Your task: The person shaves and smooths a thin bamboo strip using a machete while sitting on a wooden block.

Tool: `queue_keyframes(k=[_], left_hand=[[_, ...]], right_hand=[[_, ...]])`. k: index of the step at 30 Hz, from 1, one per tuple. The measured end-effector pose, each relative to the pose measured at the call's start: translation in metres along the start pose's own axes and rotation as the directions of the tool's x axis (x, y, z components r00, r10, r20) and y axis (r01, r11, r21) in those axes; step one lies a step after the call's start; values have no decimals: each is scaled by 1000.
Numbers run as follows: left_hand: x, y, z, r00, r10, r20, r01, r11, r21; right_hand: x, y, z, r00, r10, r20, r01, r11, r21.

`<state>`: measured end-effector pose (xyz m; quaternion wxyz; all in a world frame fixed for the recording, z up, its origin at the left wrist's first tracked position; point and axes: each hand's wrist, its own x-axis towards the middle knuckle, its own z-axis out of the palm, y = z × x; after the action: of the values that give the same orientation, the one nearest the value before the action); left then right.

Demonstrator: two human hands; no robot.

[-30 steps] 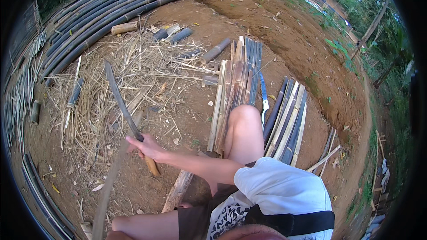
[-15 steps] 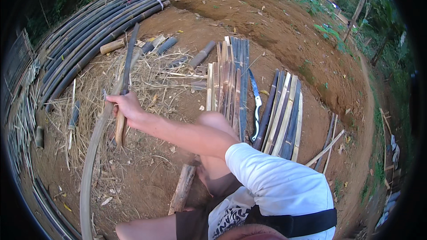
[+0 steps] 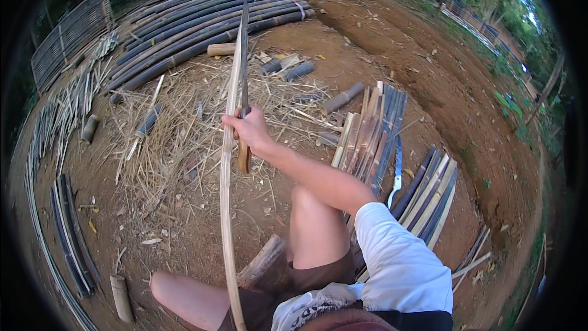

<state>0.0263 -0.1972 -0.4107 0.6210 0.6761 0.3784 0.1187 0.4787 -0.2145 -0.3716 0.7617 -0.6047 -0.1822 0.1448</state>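
Observation:
My right hand (image 3: 251,127) reaches forward from the white sleeve, its fingers closed around a machete and a long bamboo strip together. The machete (image 3: 244,73) points away from me with its dark blade upward in the picture; its wooden handle (image 3: 244,158) shows below the fist. Alongside lies the pale, split bamboo strip (image 3: 226,199), running from beside the blade down over my lap to the lower edge. My left hand is out of view. Below the arm, a short log (image 3: 262,262) lies on the ground by my bent legs.
Dark bamboo poles (image 3: 202,40) are stacked at the far left. Shavings (image 3: 177,129) cover the soil ahead. Split bamboo slats (image 3: 373,129) lie to the right, beside a curved saw (image 3: 398,168) and a second slat bundle (image 3: 429,190). Thin strips (image 3: 52,122) line the left.
The view has swung left, so the surroundings sit further right. My right hand still grips the machete and strip, which now stand more upright in the picture, the strip's lower end across my lap.

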Motion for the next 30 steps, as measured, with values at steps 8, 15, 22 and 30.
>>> queue_keyframes(k=[8,15,22,30], left_hand=[[34,56,40,845,530,-70,-461,789,407],[77,52,76,967,68,245,-30,987,-157],[82,48,75,949,49,312,88,908,-410],[100,17,94,902,-33,430,285,793,-538]], right_hand=[[-27,10,28,977,-181,111,199,962,-189],[-30,1,13,962,-251,106,272,891,-362],[-29,6,9,983,-122,139,159,940,-302],[-14,11,-32,990,-108,96,136,918,-373]])
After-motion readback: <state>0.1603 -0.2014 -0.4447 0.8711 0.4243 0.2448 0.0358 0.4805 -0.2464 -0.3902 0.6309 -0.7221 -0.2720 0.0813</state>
